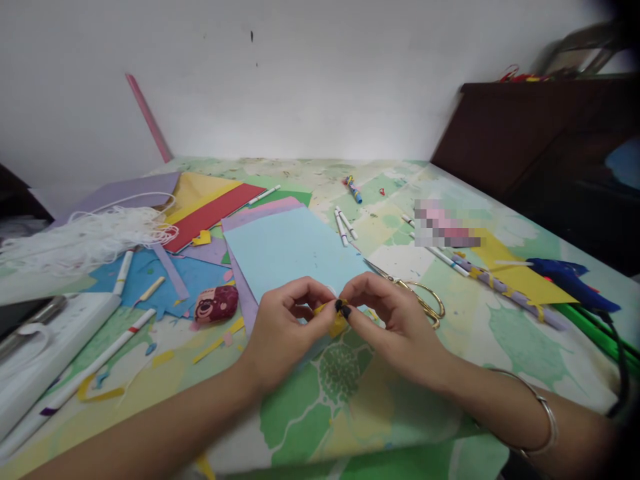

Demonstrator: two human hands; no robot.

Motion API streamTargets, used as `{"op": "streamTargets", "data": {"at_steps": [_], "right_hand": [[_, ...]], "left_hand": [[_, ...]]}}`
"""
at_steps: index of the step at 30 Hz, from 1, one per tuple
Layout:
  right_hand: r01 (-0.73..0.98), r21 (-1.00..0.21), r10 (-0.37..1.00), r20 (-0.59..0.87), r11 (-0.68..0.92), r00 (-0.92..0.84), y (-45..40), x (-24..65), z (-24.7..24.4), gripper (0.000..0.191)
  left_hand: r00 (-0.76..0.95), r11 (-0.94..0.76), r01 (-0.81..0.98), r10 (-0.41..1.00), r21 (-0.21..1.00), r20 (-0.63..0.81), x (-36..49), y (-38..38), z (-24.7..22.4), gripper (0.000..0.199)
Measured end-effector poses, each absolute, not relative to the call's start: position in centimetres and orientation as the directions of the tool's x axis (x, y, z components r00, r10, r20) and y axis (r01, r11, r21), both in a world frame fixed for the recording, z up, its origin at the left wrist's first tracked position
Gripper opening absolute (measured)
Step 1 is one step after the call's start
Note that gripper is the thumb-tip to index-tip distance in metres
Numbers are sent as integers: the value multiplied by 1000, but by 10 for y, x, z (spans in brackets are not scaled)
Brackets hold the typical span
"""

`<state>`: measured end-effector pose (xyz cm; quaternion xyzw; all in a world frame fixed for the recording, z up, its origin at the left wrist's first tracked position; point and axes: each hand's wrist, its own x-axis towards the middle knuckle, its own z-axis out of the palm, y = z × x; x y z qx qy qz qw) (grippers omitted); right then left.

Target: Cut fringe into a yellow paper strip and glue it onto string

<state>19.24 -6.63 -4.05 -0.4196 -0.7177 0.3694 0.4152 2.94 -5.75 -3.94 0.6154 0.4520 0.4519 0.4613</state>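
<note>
Both hands meet over the near middle of the table, thumbs and fingers pinched together. Between them is a small piece of yellow paper (338, 325), mostly covered by the fingers. My left hand (295, 320) grips its left side, and my right hand (395, 320) pinches it from the right; their dark-nailed thumbs touch or nearly touch. Light blue paper sheets (285, 247) lie just beyond the hands. Gold-handled scissors (425, 300) rest right behind my right hand. A dark red case with a bear face (216, 304) sits left of my left hand.
White cord (100, 233) is heaped at the left, beside coloured sheets and a red strip (215, 217). A white power strip (65, 353) lies at near left. White markers (345, 225) are scattered about. At right are a blue glue gun (570, 280) and a decorated purple stick (510, 293).
</note>
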Motion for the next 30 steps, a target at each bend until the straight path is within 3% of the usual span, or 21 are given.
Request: {"op": "streamTargets", "data": {"at_steps": [11,30], "right_hand": [[280,-906,932,243,317,-270,-66,190,-40,8],[278,-884,918,316,377,-238,-65,193,-41,15]], "left_hand": [[197,-193,195,968,962,155,30,-57,-40,2],[140,-222,244,971,944,192,30,-57,-39,3]]}}
